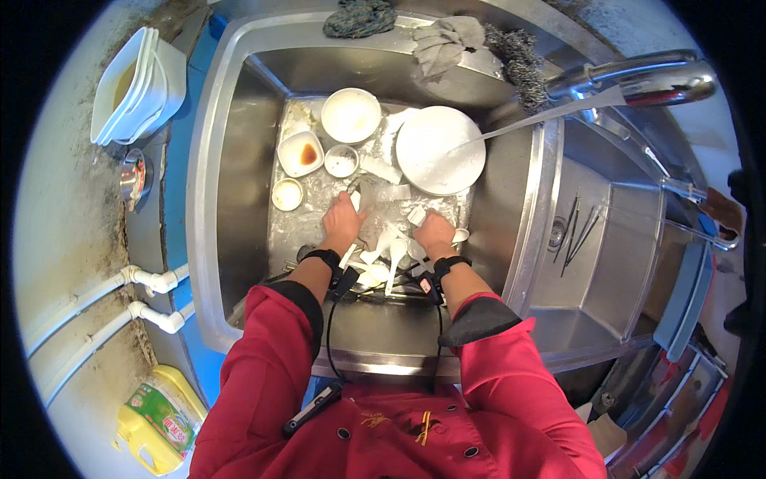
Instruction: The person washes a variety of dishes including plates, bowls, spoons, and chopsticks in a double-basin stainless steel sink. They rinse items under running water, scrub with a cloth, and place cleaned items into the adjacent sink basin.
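Note:
In the large steel sink basin (245, 149), my left hand (344, 221) is closed around a white utensil (356, 200), its shape mostly hidden by the fingers. A wet grey cloth (372, 230) lies beside that hand. My right hand (435, 232) grips one or more white spoons (417, 215); the fist hides how many. Between and below the wrists, several white soup spoons (396, 251) are heaped over dark, thin utensils (383, 293). Past my hands stand a large white bowl (441, 149), a smaller white bowl (351, 115) and a square dish (299, 154) with brown liquid.
Water streams from the faucet (664, 81) into the large bowl. A steel-wool scrubber (517, 63), grey rag (449, 45) and green scouring pad (359, 18) lie on the back rim. The right basin (622, 263) holds thin sticks (577, 233). White tubs (140, 90) stand left.

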The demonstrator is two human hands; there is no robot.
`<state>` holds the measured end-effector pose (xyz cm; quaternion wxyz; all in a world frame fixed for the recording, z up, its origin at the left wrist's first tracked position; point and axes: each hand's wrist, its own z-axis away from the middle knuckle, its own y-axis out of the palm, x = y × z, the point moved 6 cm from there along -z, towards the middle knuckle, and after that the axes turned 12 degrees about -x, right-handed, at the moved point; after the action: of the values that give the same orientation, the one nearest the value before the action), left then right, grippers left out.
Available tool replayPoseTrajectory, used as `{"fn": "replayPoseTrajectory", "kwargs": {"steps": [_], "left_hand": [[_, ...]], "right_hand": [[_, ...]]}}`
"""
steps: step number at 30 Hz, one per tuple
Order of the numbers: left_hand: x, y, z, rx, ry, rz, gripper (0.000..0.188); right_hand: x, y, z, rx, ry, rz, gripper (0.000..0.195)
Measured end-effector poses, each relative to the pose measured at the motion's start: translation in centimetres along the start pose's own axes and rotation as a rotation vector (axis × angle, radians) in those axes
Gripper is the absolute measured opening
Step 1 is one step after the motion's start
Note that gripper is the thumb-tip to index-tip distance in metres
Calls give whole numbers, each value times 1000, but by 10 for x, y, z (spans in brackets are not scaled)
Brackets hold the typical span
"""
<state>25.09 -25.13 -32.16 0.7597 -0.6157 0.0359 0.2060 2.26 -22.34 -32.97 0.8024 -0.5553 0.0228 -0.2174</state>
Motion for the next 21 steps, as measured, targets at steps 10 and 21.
{"fn": "replayPoseTrajectory", "kwargs": {"steps": [10,21], "left_hand": [[-183,-30,-45,222,208,544,52],[-258,-12,-72,698,-307,1246,47]], "right_hand": [[1,-98,-16,-132,634,-1367,38],[23,-169,-82,-224,495,-1325,39]]}}
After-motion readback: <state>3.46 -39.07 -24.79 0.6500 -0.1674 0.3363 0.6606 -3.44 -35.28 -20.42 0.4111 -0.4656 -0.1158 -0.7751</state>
